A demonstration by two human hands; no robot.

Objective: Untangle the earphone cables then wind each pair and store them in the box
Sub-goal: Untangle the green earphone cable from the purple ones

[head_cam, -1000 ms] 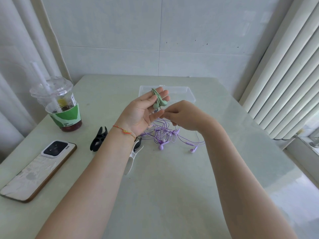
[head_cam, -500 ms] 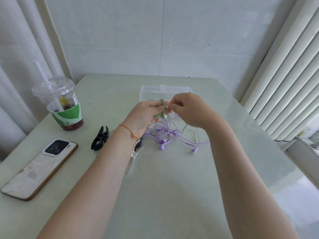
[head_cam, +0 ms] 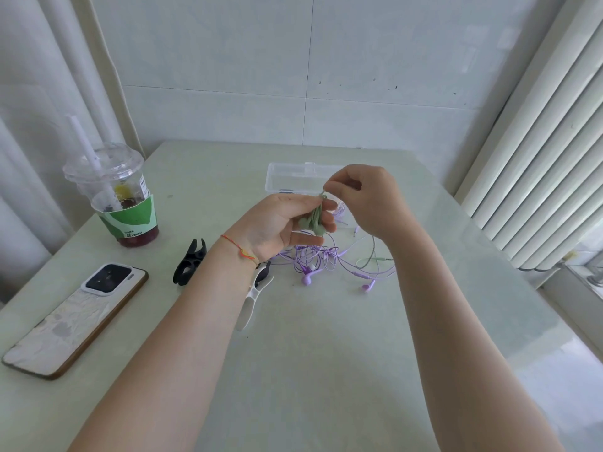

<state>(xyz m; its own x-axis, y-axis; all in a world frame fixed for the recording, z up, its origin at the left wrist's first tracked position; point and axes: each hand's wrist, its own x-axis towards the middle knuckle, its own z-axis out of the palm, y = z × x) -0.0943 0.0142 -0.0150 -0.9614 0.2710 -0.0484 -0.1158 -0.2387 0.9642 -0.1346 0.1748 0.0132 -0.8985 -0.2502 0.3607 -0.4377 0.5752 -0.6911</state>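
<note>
Since a second ago the left hand (head_cam: 287, 223) has curled around the pale green earphone pair (head_cam: 314, 220), and the right hand (head_cam: 365, 197) pinches its cable higher, winding. The purple earphone tangle (head_cam: 329, 259) lies on the pale surface (head_cam: 326, 353); the clear plastic box (head_cam: 293, 176) sits just behind with free room.

Above the pale green table (head_cam: 293, 370), the left hand (head_cam: 280, 223) curls round the green earphones (head_cam: 314, 220), their buds hanging below the fingers. The right hand (head_cam: 365, 200) pinches the green cable at the top of that bundle. Just behind the hands lies the clear plastic box (head_cam: 287, 174). Below them on the table sprawls the tangle of purple earphones (head_cam: 326, 259), a loop of green cable trailing beside it.
</note>
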